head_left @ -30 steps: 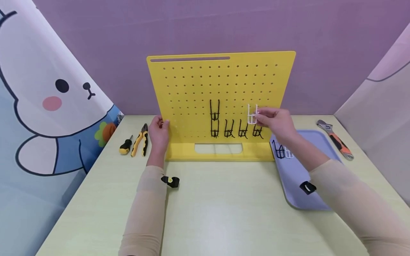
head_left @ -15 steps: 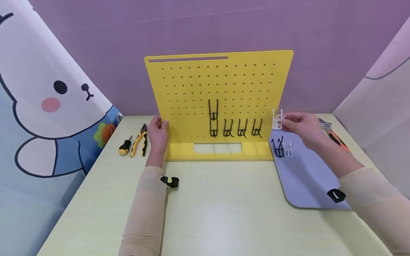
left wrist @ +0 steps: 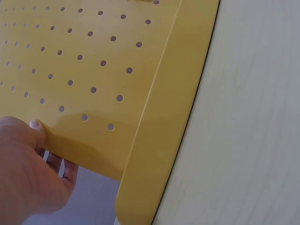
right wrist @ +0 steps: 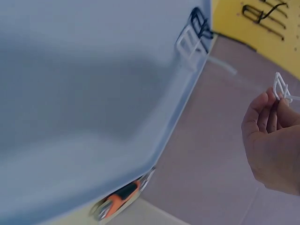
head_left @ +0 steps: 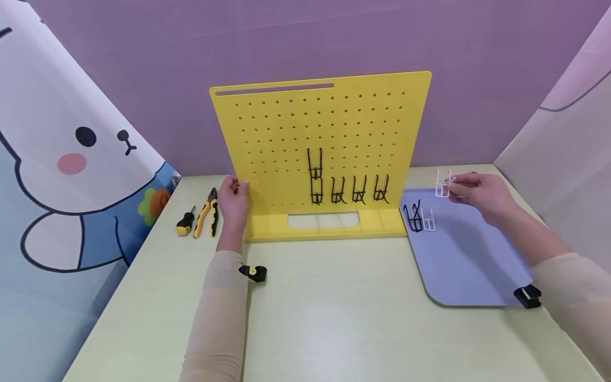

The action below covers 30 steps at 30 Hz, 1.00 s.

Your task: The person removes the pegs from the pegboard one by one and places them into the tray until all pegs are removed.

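A yellow pegboard [head_left: 281, 138] stands on the table, with several black wire hooks [head_left: 359, 190] hung in its lower rows. My left hand [head_left: 234, 204] grips the board's left edge, thumb on the front face; in the left wrist view the left hand [left wrist: 33, 168] has its fingers behind that edge. My right hand [head_left: 484, 193] pinches a white wire hook [head_left: 443, 185] above the far part of the lavender tray [head_left: 458, 276]. The same white wire hook [right wrist: 280, 86] shows between thumb and fingers in the right wrist view. Another white hook [head_left: 428, 223] and black hooks [head_left: 414, 218] lie at the tray's left side.
A small screwdriver [head_left: 185, 222] and yellow-black pliers [head_left: 207, 213] lie left of the board. Behind the tray lies an orange-handled adjustable wrench [right wrist: 123, 197], hidden by the right arm in the head view. A purple backdrop [head_left: 305, 42] rises behind the board.
My right hand has moved right, from in front of the board to over the tray, still pinching the white hook. The left hand stays on the board's edge. The head view shifts slightly.
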{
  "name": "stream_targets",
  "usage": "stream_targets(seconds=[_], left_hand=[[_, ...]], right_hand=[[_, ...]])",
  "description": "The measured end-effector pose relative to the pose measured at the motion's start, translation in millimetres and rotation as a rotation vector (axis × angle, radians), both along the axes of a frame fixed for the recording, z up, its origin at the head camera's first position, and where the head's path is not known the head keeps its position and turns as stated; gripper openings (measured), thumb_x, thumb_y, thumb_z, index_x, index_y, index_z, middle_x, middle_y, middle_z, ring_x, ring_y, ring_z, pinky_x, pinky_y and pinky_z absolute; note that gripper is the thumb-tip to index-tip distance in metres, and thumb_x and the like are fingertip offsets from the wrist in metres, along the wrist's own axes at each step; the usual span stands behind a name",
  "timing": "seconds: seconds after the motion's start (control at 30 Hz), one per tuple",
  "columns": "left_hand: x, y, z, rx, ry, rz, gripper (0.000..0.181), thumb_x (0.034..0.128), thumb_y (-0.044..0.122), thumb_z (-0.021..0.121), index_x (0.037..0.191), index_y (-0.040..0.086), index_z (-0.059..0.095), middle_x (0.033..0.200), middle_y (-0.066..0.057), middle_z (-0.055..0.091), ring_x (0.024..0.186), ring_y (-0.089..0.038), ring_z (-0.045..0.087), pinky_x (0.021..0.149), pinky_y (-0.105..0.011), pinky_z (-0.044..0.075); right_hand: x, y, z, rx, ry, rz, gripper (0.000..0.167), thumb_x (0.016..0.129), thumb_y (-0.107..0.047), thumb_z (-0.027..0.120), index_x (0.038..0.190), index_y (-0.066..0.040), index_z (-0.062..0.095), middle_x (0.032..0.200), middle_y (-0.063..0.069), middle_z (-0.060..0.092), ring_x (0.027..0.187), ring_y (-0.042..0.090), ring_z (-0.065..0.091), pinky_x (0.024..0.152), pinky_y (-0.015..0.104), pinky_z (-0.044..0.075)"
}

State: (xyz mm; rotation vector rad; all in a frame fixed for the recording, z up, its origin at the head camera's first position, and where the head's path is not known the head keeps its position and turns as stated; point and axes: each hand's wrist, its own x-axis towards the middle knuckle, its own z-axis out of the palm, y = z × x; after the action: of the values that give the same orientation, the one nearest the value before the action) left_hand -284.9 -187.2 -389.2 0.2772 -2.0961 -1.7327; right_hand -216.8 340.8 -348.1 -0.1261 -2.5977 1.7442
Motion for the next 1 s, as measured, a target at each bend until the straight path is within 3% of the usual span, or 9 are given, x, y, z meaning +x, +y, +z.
stream_targets(seconds=[0.13, 0.2, 0.27, 0.37, 0.47, 0.6, 0.83, 1.0], left_hand=[[-2.0, -0.1, -1.5, -0.015, -0.004, 0.004, 0.015, 0.1029, 0.013, 0.060, 0.114, 0.003, 0.061, 0.105, -0.008, 0.061, 0.093, -0.018, 0.052, 0.080, -0.027, 0.047], [-1.9, 0.2, -1.3, -0.021, -0.010, 0.009, 0.014, 0.1031, 0.013, 0.059, 0.113, 0.003, 0.061, 0.106, -0.008, 0.061, 0.094, -0.018, 0.053, 0.080, -0.027, 0.047], [-1.6, 0.5, -1.1, -0.020, -0.013, 0.012, 0.014, 0.1030, 0.012, 0.059, 0.114, 0.003, 0.061, 0.106, -0.009, 0.061, 0.094, -0.018, 0.053, 0.081, -0.028, 0.047], [-1.9, 0.2, -1.4, -0.020, -0.015, 0.017, 0.014, 0.1030, 0.012, 0.059, 0.114, 0.004, 0.061, 0.106, -0.008, 0.061, 0.094, -0.018, 0.053, 0.081, -0.027, 0.047], [-2.0, -0.2, -2.2, -0.019, -0.014, 0.020, 0.014, 0.1030, 0.012, 0.060, 0.114, 0.004, 0.061, 0.106, -0.008, 0.061, 0.094, -0.018, 0.053, 0.081, -0.027, 0.047], [-1.8, -0.4, -2.9, -0.021, -0.008, 0.019, 0.015, 0.1027, 0.011, 0.060, 0.114, 0.002, 0.061, 0.105, -0.008, 0.061, 0.093, -0.018, 0.053, 0.080, -0.027, 0.047], [-2.3, -0.4, -2.7, -0.021, 0.002, 0.022, 0.015, 0.1024, 0.011, 0.060, 0.114, 0.002, 0.061, 0.104, -0.008, 0.061, 0.091, -0.018, 0.053, 0.079, -0.027, 0.047], [-1.4, 0.0, -2.7, -0.016, -0.003, 0.019, 0.014, 0.1024, 0.011, 0.060, 0.114, 0.002, 0.061, 0.104, -0.008, 0.061, 0.092, -0.018, 0.053, 0.079, -0.027, 0.047]], right_hand=[[1.6, 15, -6.3, -0.092, -0.032, 0.024, 0.010, 0.099, -0.010, 0.066, 0.106, -0.006, 0.072, 0.083, -0.013, 0.070, 0.076, 0.004, 0.070, 0.072, 0.023, 0.058], [1.6, 20, -10.2, -0.113, -0.058, 0.046, 0.008, 0.099, -0.006, 0.065, 0.100, -0.009, 0.072, 0.083, -0.010, 0.072, 0.076, 0.006, 0.070, 0.072, 0.025, 0.058], [1.6, 24, -15.0, -0.080, -0.085, 0.069, 0.011, 0.099, -0.005, 0.064, 0.108, -0.001, 0.070, 0.083, -0.010, 0.072, 0.076, 0.006, 0.070, 0.074, 0.026, 0.059], [0.1, 27, -21.5, 0.003, -0.123, 0.109, 0.031, 0.101, -0.004, 0.062, 0.122, 0.017, 0.057, 0.085, -0.010, 0.072, 0.078, 0.005, 0.069, 0.077, 0.029, 0.059], [-1.0, 29, -28.2, 0.003, -0.161, 0.136, 0.037, 0.100, -0.002, 0.061, 0.126, 0.024, 0.051, 0.086, -0.010, 0.072, 0.078, 0.004, 0.068, 0.078, 0.030, 0.059], [-1.0, 31, -35.2, 0.004, -0.200, 0.142, 0.042, 0.099, 0.001, 0.061, 0.128, 0.027, 0.047, 0.088, -0.008, 0.072, 0.079, 0.004, 0.068, 0.078, 0.030, 0.059], [0.1, 29, -43.2, 0.172, -0.291, 0.163, 0.048, 0.101, -0.007, 0.062, 0.135, 0.022, 0.045, 0.099, 0.003, 0.072, 0.082, 0.005, 0.067, 0.078, 0.031, 0.059], [-0.5, 26, -50.0, 0.204, -0.348, 0.143, 0.048, 0.101, -0.009, 0.063, 0.134, 0.022, 0.047, 0.094, 0.005, 0.072, 0.079, 0.010, 0.068, 0.073, 0.031, 0.059]])
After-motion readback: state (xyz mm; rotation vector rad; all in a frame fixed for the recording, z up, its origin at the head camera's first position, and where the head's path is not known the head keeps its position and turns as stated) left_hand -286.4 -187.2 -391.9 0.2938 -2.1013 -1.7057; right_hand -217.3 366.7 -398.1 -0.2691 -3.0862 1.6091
